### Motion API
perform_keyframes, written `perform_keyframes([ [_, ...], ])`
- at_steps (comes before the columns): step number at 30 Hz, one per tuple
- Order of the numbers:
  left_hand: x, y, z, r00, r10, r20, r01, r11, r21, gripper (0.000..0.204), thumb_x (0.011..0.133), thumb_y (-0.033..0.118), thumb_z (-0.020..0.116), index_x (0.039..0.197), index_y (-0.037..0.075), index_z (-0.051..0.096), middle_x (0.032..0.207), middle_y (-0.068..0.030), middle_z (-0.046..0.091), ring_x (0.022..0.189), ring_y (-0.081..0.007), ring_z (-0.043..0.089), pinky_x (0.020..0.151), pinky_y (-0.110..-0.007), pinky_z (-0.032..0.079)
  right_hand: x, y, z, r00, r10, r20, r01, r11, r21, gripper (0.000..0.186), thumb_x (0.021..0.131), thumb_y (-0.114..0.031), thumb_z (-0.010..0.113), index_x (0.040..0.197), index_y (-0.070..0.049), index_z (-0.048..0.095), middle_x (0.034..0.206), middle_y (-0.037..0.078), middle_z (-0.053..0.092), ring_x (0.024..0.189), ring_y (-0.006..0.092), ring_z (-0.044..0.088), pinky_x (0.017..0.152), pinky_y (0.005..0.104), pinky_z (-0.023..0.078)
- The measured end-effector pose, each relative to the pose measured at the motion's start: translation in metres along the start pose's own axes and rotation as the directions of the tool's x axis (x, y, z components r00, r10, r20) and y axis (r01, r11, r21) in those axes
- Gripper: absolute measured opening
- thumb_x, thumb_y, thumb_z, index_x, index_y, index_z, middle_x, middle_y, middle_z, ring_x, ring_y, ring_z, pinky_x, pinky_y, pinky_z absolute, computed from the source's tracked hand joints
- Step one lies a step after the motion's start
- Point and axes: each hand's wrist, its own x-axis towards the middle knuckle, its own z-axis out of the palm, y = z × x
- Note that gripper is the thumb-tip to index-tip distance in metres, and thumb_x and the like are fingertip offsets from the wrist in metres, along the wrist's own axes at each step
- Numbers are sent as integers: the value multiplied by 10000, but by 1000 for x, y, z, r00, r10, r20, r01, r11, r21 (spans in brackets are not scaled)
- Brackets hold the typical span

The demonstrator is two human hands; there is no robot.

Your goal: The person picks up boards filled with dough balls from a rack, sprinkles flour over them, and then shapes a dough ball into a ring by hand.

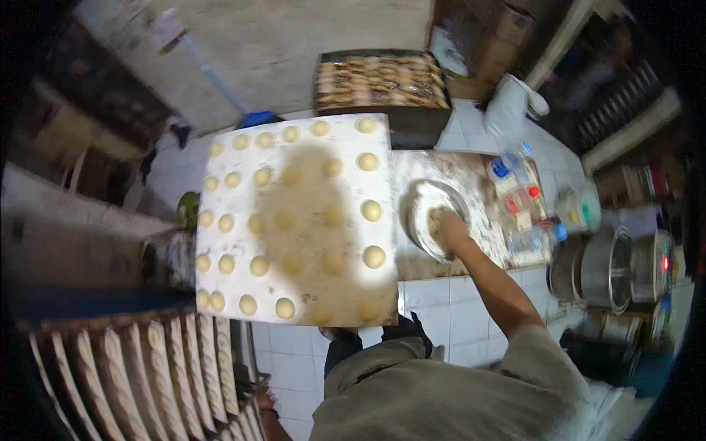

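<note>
We see our right hand point(446, 229) down inside a round metal bowl point(415, 234), its fingers bent into the white powder point(430, 198); blur keeps us from telling whether they close on anything. The bowl sits around that hand, on the powder-dusted desk point(482, 209). Our left hand point(265, 398) is low and dim, just beside a rack of twisted dough strips point(158, 360); we cannot tell how far open it is or whether it grips the rack. Between and ahead of our hands lies a pale board point(382, 187) with rows of round dough balls point(371, 211). Just right of our right hand stand clear bottles point(526, 239), with blue and red caps or bands; any lettering on them is too blurred for us to read
</note>
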Motion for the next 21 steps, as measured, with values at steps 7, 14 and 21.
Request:
perform_keyframes([
  [7,-190,0,199,899,-262,350,436,602,-669,315,933,239,594,1201,87,660,1217,-89,651,978,-203,627,716,-410,529,58,-42,-78,954,-201,221,-52,615,786,307,895,-137,660,1164,10,643,1044,37,693,874,132,617,773,277,508],
  [14,-262,3,247,921,-307,242,355,400,-845,300,934,224,597,1192,81,650,1239,-92,636,1009,-218,618,741,-413,533,185,-324,-118,829,-538,-151,548,730,408,416,811,-266,670,969,118,642,867,217,680,777,278,652,687,397,521],
  [21,-337,-6,296,859,-437,266,406,265,-875,285,935,210,599,1182,74,641,1260,-95,622,1039,-232,609,767,-417,536,277,-464,-134,815,-566,-123,573,757,314,304,849,-232,641,954,53,648,791,154,659,717,238,625,610,371,507],
])
